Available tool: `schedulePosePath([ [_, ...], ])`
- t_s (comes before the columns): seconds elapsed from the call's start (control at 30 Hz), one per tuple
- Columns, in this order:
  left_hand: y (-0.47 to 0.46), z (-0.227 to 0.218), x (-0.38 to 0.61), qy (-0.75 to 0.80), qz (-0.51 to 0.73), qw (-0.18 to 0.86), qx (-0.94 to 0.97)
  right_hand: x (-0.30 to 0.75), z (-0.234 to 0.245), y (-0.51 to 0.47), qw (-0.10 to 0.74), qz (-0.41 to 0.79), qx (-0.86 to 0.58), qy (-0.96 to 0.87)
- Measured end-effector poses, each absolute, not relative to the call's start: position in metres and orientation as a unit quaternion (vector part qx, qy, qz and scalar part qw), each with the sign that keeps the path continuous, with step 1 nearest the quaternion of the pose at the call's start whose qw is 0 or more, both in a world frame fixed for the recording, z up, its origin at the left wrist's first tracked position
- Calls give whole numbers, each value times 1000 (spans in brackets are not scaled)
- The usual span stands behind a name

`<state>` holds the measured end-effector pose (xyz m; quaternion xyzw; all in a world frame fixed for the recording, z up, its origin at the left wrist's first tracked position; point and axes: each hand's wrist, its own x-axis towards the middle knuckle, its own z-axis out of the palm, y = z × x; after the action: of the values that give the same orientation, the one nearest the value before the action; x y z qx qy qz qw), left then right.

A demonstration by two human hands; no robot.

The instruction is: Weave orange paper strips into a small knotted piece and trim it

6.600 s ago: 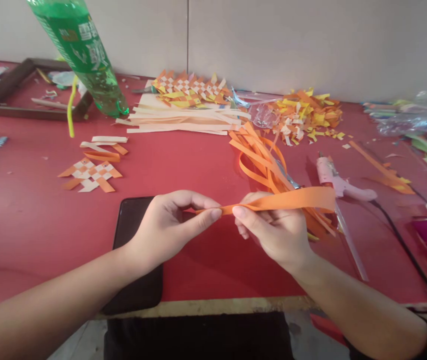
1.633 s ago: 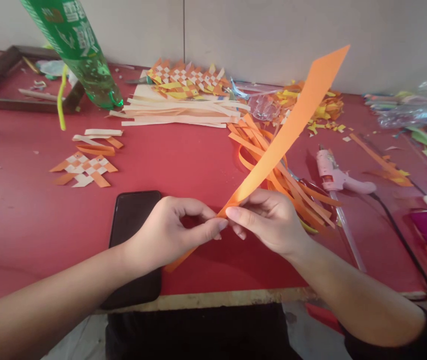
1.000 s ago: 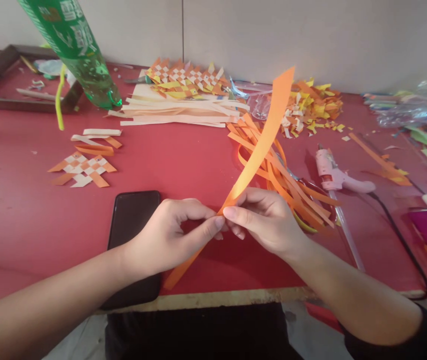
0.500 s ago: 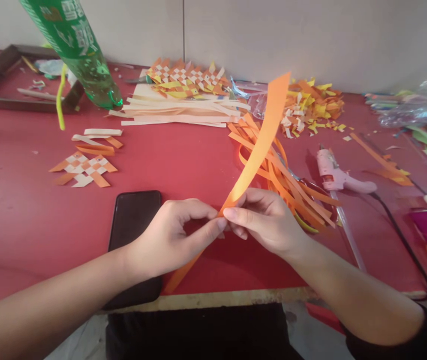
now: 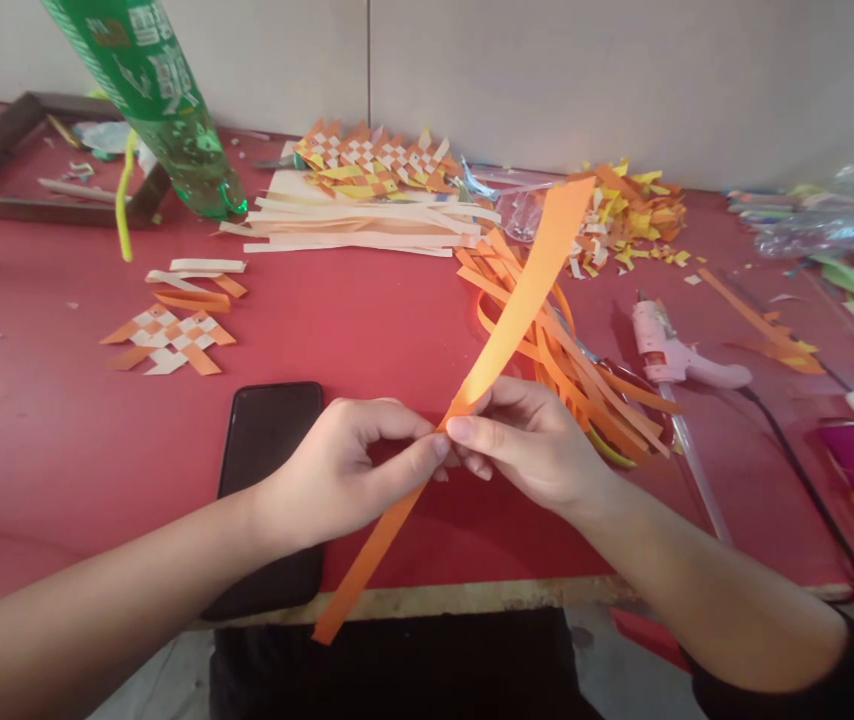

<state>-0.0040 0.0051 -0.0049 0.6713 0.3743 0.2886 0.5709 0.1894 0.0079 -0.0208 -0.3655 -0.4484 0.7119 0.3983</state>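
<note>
Hands together, just right of phone (image 5: 269, 440). Left hand (image 5: 344, 480), right hand (image 5: 539, 450): thumb and forefinger clamped on orange paper strip (image 5: 524, 290), same spot, mid-length. Held clear of desk (image 5: 59, 430); upper end up and right of phone, lower end past desk edge near phone's right corner. Farther right of phone: orange strip pile (image 5: 584, 370), glue gun (image 5: 667, 350). Behind phone, left: woven paper piece (image 5: 168, 340).

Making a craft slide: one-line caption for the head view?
Left hand and right hand pinch an orange paper strip over a red table, near a phone and glue gun.
</note>
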Motion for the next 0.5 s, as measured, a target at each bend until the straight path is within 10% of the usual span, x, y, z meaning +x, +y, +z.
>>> schedulePosePath([
  [0.5,5,-3,-2,403,285,539,683,191,-21,8,389,713,-385,-438],
])
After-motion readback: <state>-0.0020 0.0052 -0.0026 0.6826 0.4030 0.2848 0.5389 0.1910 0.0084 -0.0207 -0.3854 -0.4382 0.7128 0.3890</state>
